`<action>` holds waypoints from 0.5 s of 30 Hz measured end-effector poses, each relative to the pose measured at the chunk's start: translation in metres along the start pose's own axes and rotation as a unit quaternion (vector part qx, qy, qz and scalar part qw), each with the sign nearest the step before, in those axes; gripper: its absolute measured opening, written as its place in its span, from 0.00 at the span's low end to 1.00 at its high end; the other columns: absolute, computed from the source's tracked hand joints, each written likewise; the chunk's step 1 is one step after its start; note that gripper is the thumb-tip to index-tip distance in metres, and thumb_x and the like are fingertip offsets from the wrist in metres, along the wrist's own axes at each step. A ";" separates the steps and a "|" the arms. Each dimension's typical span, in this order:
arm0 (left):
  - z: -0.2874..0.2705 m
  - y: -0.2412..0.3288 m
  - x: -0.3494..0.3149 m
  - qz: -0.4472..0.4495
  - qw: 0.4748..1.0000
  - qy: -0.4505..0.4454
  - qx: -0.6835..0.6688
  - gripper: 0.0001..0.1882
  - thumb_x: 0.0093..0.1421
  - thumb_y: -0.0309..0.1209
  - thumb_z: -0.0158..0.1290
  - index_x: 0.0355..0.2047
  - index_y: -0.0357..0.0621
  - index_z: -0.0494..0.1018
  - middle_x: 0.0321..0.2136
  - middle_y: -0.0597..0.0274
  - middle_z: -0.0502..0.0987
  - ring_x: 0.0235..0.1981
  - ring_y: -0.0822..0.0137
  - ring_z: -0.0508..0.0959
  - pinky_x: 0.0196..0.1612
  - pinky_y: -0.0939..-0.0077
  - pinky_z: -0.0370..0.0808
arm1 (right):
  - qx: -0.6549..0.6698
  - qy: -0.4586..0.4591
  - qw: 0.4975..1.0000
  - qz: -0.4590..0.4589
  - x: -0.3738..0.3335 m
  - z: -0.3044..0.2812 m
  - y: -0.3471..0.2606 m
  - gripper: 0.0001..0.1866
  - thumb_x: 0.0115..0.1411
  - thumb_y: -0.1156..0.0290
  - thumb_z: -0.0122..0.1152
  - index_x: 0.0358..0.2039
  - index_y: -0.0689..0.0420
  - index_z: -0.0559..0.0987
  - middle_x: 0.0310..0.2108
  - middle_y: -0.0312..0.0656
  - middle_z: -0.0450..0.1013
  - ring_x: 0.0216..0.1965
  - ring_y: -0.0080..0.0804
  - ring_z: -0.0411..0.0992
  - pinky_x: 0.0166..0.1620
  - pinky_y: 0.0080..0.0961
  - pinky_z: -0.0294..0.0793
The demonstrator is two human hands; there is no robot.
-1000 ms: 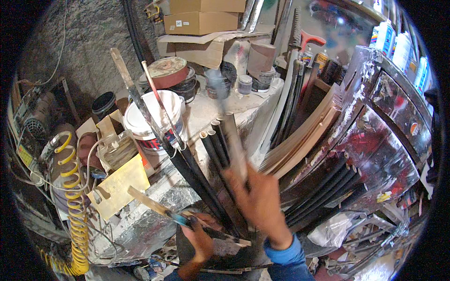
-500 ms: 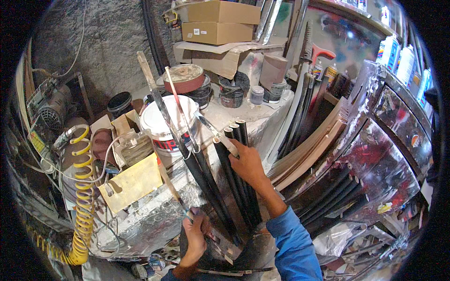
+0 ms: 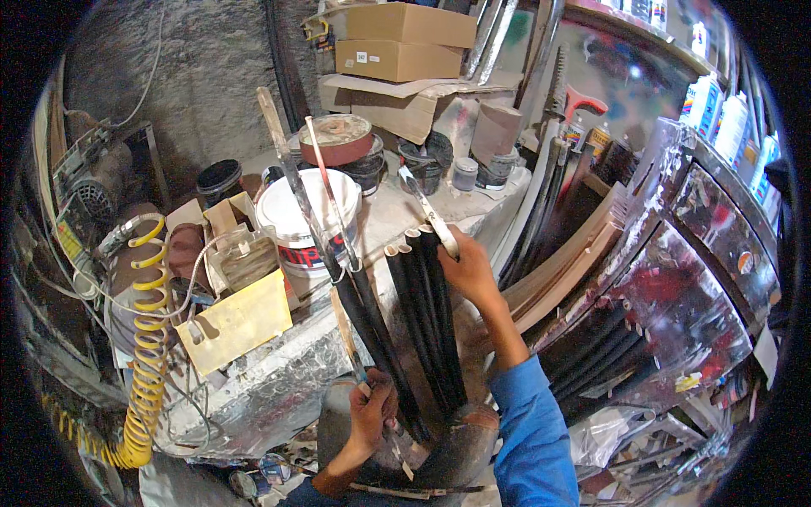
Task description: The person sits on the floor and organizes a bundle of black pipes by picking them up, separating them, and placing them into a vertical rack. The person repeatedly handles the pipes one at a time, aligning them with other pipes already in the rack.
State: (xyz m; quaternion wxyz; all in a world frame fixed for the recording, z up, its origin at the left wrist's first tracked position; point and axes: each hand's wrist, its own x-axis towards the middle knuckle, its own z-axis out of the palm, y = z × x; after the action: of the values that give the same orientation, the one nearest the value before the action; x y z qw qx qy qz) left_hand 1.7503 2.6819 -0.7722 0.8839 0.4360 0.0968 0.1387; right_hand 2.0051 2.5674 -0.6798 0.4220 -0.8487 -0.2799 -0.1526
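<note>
My right hand [image 3: 467, 264] is closed around the pale handle of a long, narrow, paint-smeared tool [image 3: 425, 204]; whether it is a brush or a knife I cannot tell. Its tip points up and away, in front of a dark pot. Just left of that hand several black rods [image 3: 422, 313] with pale ends lean together. My left hand [image 3: 372, 411] grips a thin, paint-stained stick [image 3: 346, 325], which slants up past its fingers. Two more black rods [image 3: 372, 338], with long stained strips [image 3: 291, 173] at their upper ends, lean against the white bucket [image 3: 304, 211].
A grey ledge [image 3: 279, 380] bears the bucket, a dark pot [image 3: 420, 165] and a yellow board [image 3: 236, 325]. At the left hangs a coiled yellow hose [image 3: 148, 355]. A paint-spattered cabinet [image 3: 676, 304] and curved wooden strips [image 3: 574, 262] stand at the right. Cardboard boxes [image 3: 405, 42] sit behind.
My right hand has moved right and slightly up with its tool, away from the rod ends. My left hand has shifted slightly right with the stick. The rod tops have drawn closer to upright.
</note>
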 end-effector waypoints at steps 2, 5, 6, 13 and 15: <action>-0.002 -0.001 0.000 -0.006 1.000 0.012 0.028 0.09 0.65 0.31 0.51 0.28 0.48 0.66 0.16 0.71 0.63 0.12 0.78 0.62 0.14 0.81 0.58 | -0.016 0.052 0.998 -0.038 -0.006 -0.006 -0.008 0.13 0.58 0.72 0.59 0.43 0.61 0.76 0.36 0.56 0.73 0.37 0.55 0.73 0.43 0.38 0.71; 0.000 -0.001 0.004 -0.007 0.999 0.015 0.052 0.06 0.66 0.32 0.51 0.32 0.47 0.68 0.16 0.73 0.64 0.13 0.81 0.61 0.15 0.83 0.56 | -0.026 0.169 0.980 -0.102 -0.019 -0.019 -0.021 0.10 0.58 0.71 0.63 0.38 0.62 0.76 0.31 0.52 0.72 0.31 0.52 0.70 0.38 0.36 0.70; 0.004 -0.002 0.007 -0.007 0.998 0.012 0.056 0.05 0.66 0.32 0.51 0.35 0.46 0.71 0.17 0.74 0.65 0.13 0.81 0.61 0.15 0.83 0.56 | -0.030 0.197 0.975 -0.101 -0.025 -0.025 -0.026 0.10 0.57 0.71 0.64 0.37 0.61 0.76 0.30 0.50 0.72 0.29 0.48 0.70 0.37 0.34 0.70; 0.067 0.003 0.069 0.051 0.970 -0.078 0.225 0.17 0.64 0.27 0.54 0.52 0.36 0.73 0.43 0.58 0.80 0.45 0.72 0.76 0.48 0.77 0.72 | 0.078 0.248 0.963 0.077 -0.092 -0.059 -0.061 0.15 0.54 0.76 0.69 0.36 0.58 0.70 0.28 0.32 0.71 0.24 0.14 0.60 0.29 0.14 0.61; 0.084 0.007 0.082 0.027 0.972 -0.122 0.199 0.17 0.63 0.27 0.54 0.52 0.36 0.73 0.43 0.58 0.80 0.45 0.72 0.77 0.48 0.77 0.72 | 0.059 0.273 0.959 0.054 -0.109 -0.062 -0.066 0.19 0.51 0.78 0.71 0.38 0.57 0.69 0.30 0.33 0.71 0.25 0.14 0.61 0.29 0.14 0.62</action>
State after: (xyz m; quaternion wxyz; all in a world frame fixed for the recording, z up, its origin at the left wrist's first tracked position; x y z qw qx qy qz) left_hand 1.8508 2.6501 -0.7203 0.7801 0.6196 0.0020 0.0866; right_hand 1.8775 2.5117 -0.6548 0.5391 -0.7622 -0.1161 -0.3392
